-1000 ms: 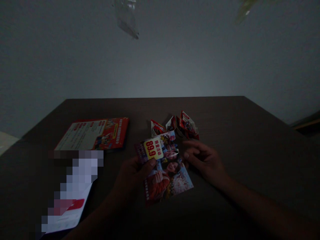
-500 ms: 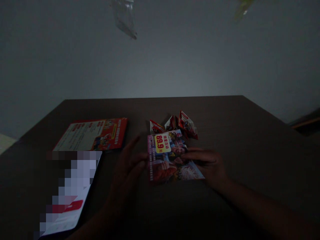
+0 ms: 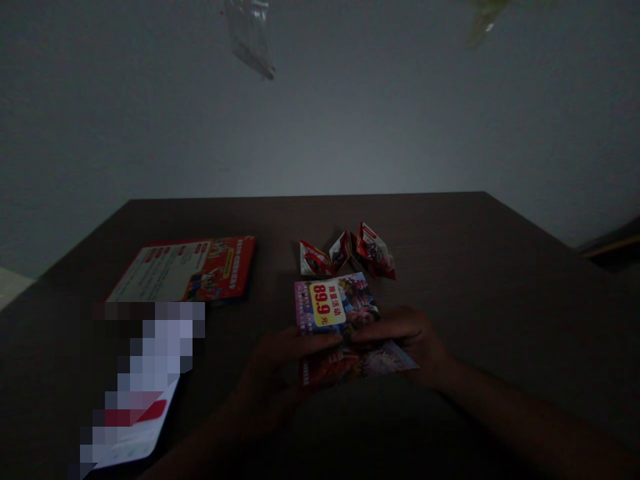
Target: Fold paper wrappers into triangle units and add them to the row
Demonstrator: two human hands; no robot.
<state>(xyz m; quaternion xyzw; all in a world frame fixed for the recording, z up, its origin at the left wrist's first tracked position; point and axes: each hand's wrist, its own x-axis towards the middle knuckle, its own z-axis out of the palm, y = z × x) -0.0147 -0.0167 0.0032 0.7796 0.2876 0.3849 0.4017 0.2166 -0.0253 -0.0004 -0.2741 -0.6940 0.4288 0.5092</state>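
A colourful printed leaflet (image 3: 334, 303) with a yellow "89.9" label lies flat on the dark table (image 3: 490, 280) in front of me. My left hand (image 3: 280, 373) rests on its left middle, fingers stretched out flat across the paper. My right hand (image 3: 405, 337) lies on its right middle, fingers also flat, the fingertips of both hands nearly meeting. Just beyond the leaflet sits a folded red-and-white paper shape (image 3: 350, 253) with several upright points.
A red and white flyer (image 3: 187, 270) lies flat at the left of the table. Nearer me on the left is another sheet of paper (image 3: 137, 413), partly blurred out. A pale wall rises behind the table's far edge.
The leaflet, held up in my left hand a second ago, has been laid flat on the table and turned square. Both hands have moved onto its middle, pressing across it.
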